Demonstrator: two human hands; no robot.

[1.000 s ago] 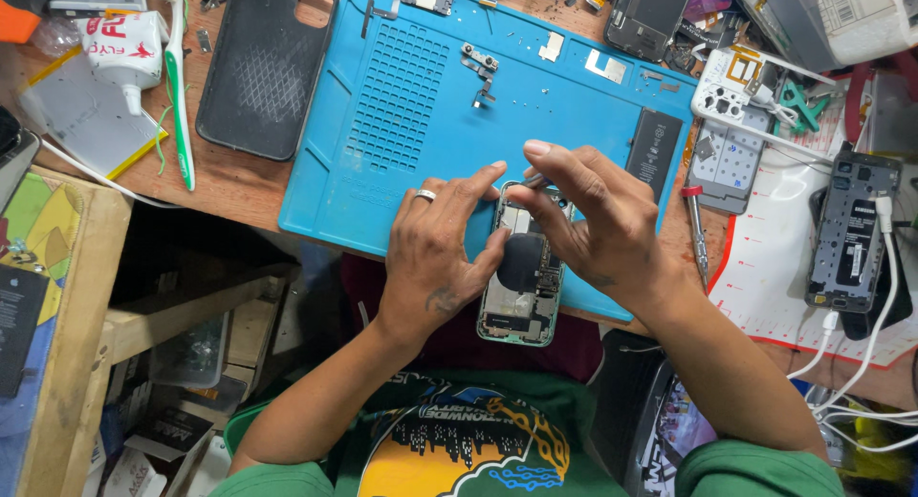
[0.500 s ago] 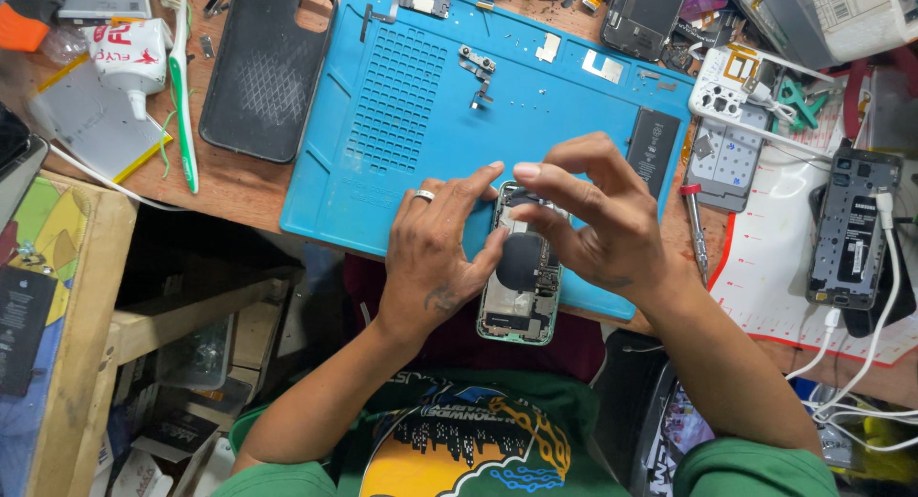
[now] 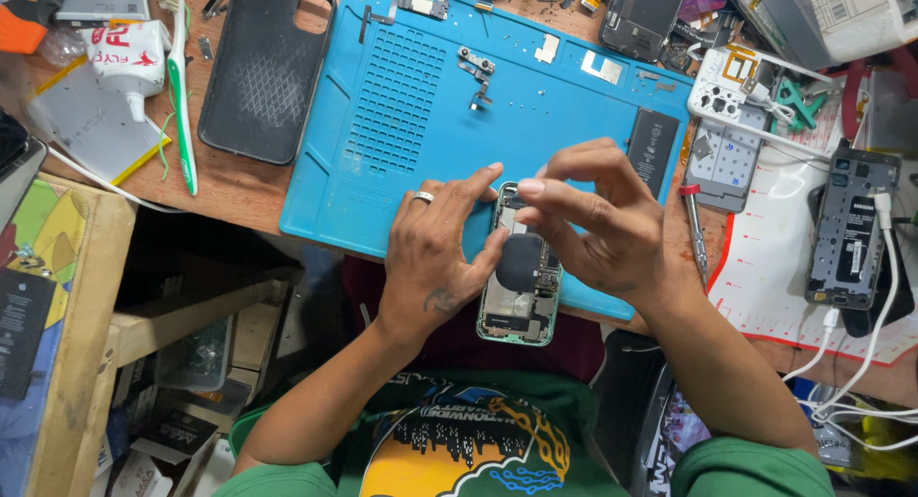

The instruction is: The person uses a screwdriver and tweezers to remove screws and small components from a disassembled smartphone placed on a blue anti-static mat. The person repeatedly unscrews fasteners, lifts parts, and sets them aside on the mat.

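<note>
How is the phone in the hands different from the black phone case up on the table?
The opened phone shows its insides, a round black part and small metal bits; the black case is empty. The phone has a pale green edge; the case is all black. Both hands grip the phone; the case lies untouched. Both are phone-shaped.

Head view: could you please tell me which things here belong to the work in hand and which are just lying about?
In hand:
opened phone
left hand
right hand
blue repair mat

Lying about:
black phone case
toothbrush
screwdriver
glue tube
</note>
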